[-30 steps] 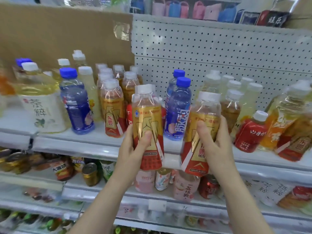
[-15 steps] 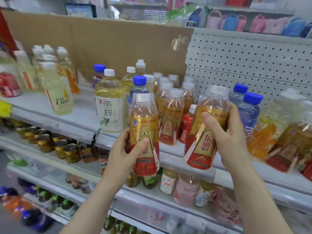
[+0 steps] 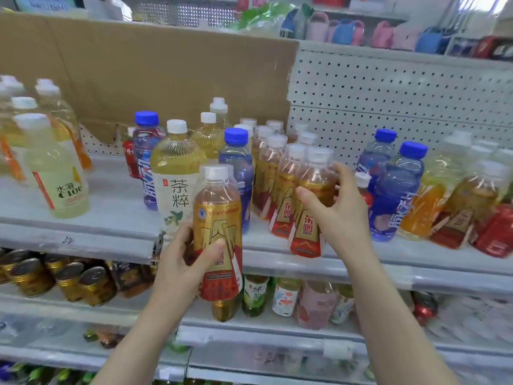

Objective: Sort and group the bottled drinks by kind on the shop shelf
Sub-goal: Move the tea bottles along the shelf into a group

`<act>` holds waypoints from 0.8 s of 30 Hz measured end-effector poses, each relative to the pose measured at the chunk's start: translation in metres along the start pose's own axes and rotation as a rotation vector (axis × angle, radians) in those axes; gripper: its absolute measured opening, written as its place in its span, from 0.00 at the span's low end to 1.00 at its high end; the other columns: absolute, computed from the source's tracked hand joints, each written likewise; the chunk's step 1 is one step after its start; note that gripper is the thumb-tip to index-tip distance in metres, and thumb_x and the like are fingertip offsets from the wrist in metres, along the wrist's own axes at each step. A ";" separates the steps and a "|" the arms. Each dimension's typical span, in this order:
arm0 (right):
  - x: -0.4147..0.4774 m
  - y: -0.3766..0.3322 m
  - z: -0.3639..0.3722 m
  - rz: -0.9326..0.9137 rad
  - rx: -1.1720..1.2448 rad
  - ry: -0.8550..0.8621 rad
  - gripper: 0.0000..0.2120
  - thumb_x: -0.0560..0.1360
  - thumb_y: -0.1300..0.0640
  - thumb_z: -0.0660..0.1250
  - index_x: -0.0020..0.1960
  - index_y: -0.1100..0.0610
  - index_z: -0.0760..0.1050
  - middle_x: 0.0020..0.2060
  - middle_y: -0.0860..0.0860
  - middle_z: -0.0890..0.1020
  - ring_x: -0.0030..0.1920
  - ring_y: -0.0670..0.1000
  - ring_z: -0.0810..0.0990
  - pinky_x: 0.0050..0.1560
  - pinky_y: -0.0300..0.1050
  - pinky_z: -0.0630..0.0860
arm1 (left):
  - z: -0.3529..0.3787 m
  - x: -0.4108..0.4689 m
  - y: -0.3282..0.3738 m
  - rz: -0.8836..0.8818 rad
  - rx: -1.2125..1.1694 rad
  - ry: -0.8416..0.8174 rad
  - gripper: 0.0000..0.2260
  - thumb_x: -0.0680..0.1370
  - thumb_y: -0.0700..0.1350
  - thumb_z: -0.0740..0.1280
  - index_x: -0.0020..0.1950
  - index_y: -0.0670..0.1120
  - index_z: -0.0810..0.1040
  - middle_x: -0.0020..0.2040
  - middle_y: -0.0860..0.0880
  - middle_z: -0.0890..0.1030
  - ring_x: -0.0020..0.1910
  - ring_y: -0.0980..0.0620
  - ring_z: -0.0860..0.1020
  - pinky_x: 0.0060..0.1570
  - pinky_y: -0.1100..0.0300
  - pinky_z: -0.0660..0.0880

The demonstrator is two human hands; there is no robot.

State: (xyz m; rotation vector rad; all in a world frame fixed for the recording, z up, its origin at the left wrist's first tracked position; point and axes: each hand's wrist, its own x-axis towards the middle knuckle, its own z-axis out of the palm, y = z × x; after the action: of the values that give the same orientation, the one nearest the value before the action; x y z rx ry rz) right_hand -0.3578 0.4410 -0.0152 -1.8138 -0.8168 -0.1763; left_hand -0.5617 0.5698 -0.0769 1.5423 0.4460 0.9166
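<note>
Centre frame, the right hand (image 3: 341, 215) grips a gold-and-red bottle (image 3: 309, 218) beside its matching row (image 3: 266, 173), probably grouping them; the left hand (image 3: 180, 262) grips a second bottle (image 3: 218, 232), ready.

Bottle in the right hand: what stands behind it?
Behind that bottle, matching gold-and-red bottles in rows back toward the pegboard. The rear ones show only white caps; their labels are covered.

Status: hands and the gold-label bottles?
Left hand grips gold-label bottle, off the shelf. Right hand grips second gold-label bottle at front of matching row. Blue-cap bottle stands beside row, left.
</note>
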 end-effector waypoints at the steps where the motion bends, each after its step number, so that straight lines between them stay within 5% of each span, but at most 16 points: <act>1: 0.002 -0.002 0.004 0.000 0.010 -0.008 0.31 0.75 0.46 0.73 0.74 0.47 0.64 0.59 0.39 0.73 0.58 0.43 0.74 0.55 0.37 0.71 | 0.001 0.001 0.000 0.000 -0.007 -0.003 0.24 0.64 0.63 0.70 0.58 0.58 0.77 0.52 0.57 0.85 0.51 0.57 0.83 0.43 0.64 0.80; 9: 0.006 -0.012 0.038 -0.037 0.170 -0.146 0.29 0.76 0.48 0.74 0.73 0.47 0.67 0.62 0.40 0.78 0.60 0.39 0.78 0.61 0.44 0.78 | 0.005 0.006 0.002 -0.001 -0.056 0.034 0.25 0.63 0.62 0.71 0.57 0.55 0.77 0.50 0.56 0.85 0.48 0.57 0.84 0.41 0.67 0.79; 14: 0.017 -0.006 0.053 -0.107 0.114 -0.211 0.29 0.76 0.48 0.73 0.74 0.47 0.66 0.66 0.41 0.76 0.62 0.37 0.74 0.54 0.25 0.71 | 0.002 0.003 0.001 0.011 -0.039 0.073 0.25 0.63 0.63 0.71 0.58 0.56 0.77 0.52 0.55 0.85 0.50 0.56 0.84 0.42 0.65 0.80; 20: 0.030 0.009 0.058 -0.115 -0.006 -0.159 0.36 0.75 0.45 0.74 0.78 0.49 0.63 0.71 0.46 0.71 0.71 0.46 0.70 0.71 0.53 0.72 | 0.006 -0.002 -0.003 0.013 -0.022 0.085 0.24 0.65 0.63 0.70 0.59 0.59 0.77 0.53 0.56 0.84 0.51 0.57 0.83 0.43 0.66 0.80; 24: 0.037 0.007 0.056 -0.108 -0.091 -0.092 0.40 0.74 0.48 0.76 0.79 0.46 0.58 0.72 0.47 0.73 0.71 0.49 0.72 0.70 0.51 0.72 | 0.013 -0.002 -0.005 0.000 0.005 0.071 0.21 0.65 0.64 0.70 0.56 0.63 0.77 0.53 0.58 0.84 0.51 0.57 0.83 0.43 0.66 0.80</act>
State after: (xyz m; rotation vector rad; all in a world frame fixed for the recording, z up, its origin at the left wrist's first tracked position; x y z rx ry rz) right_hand -0.3400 0.5051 -0.0249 -1.8746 -0.9871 -0.2035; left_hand -0.5521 0.5605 -0.0821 1.5181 0.4989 0.9732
